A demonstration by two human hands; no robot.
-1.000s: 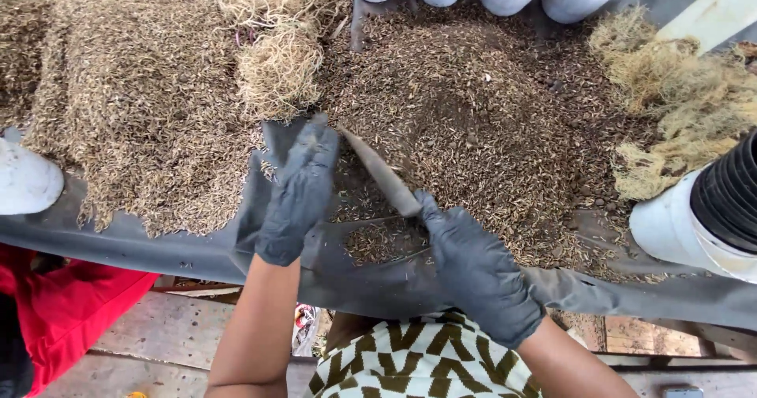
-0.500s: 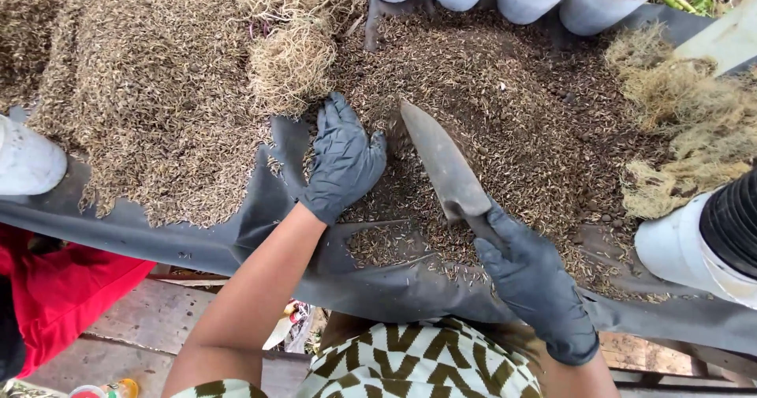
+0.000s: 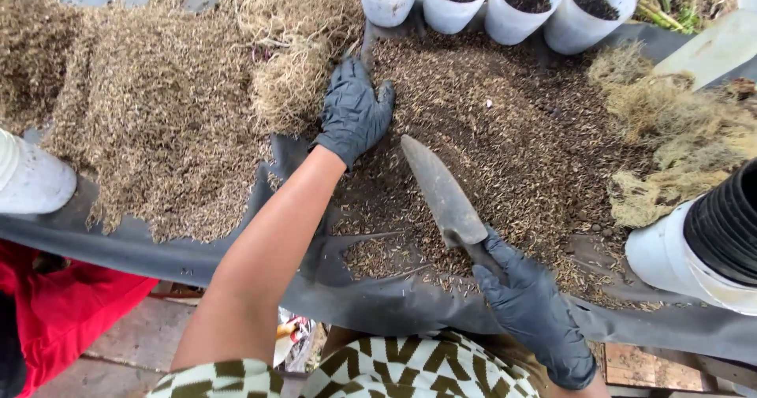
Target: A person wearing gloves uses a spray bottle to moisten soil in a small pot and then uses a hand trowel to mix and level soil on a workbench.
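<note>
My left hand, in a dark glove, lies palm down with fingers spread on the edge of a dark heap of soil mix, beside a clump of dry fibrous roots. My right hand, also gloved, grips the handle of a narrow metal trowel. The trowel's blade points up and left over the soil, a short way below my left hand. Both heaps rest on a dark plastic sheet.
A pale heap of dry husks fills the left. Several white pots of dark soil line the far edge. A white pot holding black nested pots stands at right, another white container at left. Dry moss lies right.
My left hand has reached farther up onto the soil heap near the root clump. My right hand lifted the trowel out of the mix, and its blade now lies bare over the soil.
</note>
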